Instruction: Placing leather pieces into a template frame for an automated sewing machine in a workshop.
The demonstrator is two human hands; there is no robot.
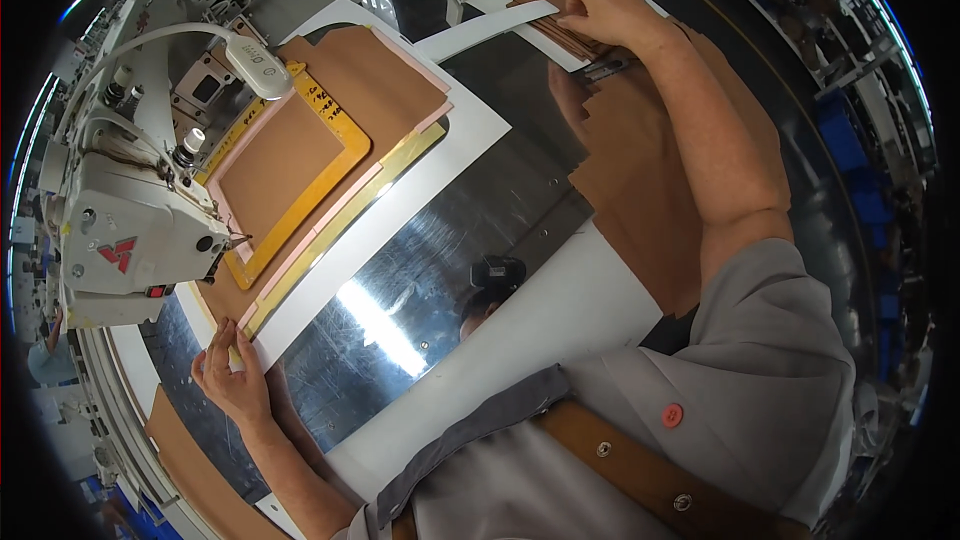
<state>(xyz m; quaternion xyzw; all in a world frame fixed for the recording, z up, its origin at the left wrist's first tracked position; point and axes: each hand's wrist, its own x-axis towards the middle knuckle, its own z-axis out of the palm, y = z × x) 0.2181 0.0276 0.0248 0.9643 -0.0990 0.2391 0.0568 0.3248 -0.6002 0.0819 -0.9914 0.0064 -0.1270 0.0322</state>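
Note:
A yellow frame, with dark handwriting on it, lies over brown leather-like sheets with pink edging, beside the sewing machine head. My left hand has its fingers stretched out, the tips touching the near corner of this layered work. Far to the right, my right hand bends its fingers in a pinch at the top of a stack of brown pieces. How much of the stack lies between those fingers is partly hidden. A white strip ends right beside its fingertips.
A shiny metal table plate spans the middle, with white board under the work. More brown sheets lie beneath my right arm. A white lamp on a bent neck hangs over the frame. Another brown sheet lies at lower left.

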